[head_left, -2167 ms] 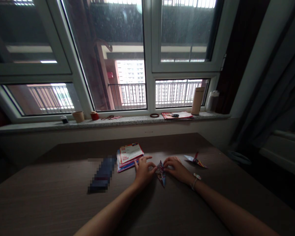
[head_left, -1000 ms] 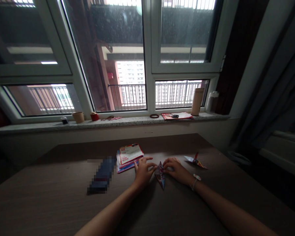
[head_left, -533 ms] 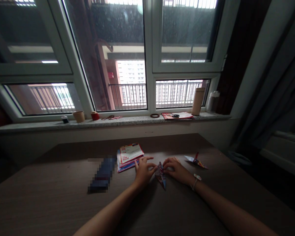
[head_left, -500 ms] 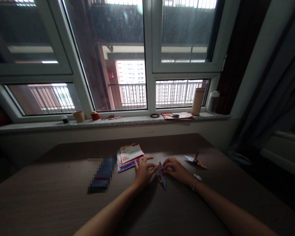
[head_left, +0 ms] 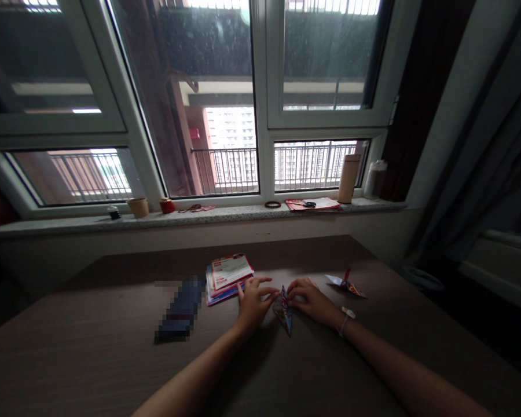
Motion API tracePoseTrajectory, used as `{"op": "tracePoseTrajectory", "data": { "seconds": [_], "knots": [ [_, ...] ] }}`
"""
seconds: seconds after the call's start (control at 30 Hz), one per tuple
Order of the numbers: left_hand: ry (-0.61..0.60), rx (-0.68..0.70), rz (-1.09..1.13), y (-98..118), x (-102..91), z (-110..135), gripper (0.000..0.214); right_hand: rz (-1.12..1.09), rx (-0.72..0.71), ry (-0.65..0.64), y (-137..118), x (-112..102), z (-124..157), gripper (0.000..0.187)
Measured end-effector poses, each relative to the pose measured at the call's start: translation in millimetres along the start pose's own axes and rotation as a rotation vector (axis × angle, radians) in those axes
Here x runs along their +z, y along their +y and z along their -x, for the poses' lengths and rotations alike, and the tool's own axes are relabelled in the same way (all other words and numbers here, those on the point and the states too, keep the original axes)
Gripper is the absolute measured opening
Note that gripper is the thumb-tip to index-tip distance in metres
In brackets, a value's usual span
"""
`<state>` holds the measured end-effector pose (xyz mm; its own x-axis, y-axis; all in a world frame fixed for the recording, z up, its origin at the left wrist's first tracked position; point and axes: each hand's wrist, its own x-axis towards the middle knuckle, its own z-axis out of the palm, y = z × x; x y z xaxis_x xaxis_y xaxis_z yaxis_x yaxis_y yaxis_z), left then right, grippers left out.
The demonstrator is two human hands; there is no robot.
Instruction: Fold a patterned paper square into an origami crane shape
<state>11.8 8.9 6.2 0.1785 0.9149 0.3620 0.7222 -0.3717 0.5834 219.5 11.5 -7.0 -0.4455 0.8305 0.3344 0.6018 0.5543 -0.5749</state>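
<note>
A small folded piece of patterned paper (head_left: 283,311) lies on the dark wooden table (head_left: 113,359), its point aimed toward me. My left hand (head_left: 253,302) presses on its left side, thumb and forefinger pinched at its top. My right hand (head_left: 313,300) pinches the same top from the right. A folded paper crane (head_left: 346,284) sits further right on the table. A stack of colourful printed sheets (head_left: 227,275) lies just left of my left hand.
A dark blurred flat object (head_left: 180,310) lies left of the stack. The stone windowsill (head_left: 226,214) carries a paper cup (head_left: 138,206), a red pot (head_left: 167,204), a bracelet (head_left: 272,204), papers with scissors (head_left: 312,203), a tall flask (head_left: 348,178) and a jug (head_left: 375,178).
Almost nothing differs. Both hands stay pinched on the folded paper; its point has shifted very slightly.
</note>
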Motion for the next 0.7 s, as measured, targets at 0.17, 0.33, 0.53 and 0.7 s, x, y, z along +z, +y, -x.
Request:
{"op": "tracePoseTrajectory", "data": {
  "seconds": [0.17,0.33,0.53,0.7],
  "knots": [
    [0.014,0.000,0.015,0.9,-0.7,0.3,0.007,0.007,-0.015,-0.007,0.4,0.1,-0.1,0.012],
    [0.018,-0.003,0.021,2.2,-1.7,0.2,0.008,0.003,-0.017,-0.006,1.3,0.6,0.3,0.011],
    [0.050,-0.010,0.001,2.2,-0.3,-0.2,0.008,0.000,-0.026,-0.003,-0.3,0.4,1.0,0.012],
    [0.070,0.016,0.041,-1.4,2.8,-0.9,0.008,0.014,-0.033,-0.001,0.3,0.6,1.0,0.011]
  ]
}}
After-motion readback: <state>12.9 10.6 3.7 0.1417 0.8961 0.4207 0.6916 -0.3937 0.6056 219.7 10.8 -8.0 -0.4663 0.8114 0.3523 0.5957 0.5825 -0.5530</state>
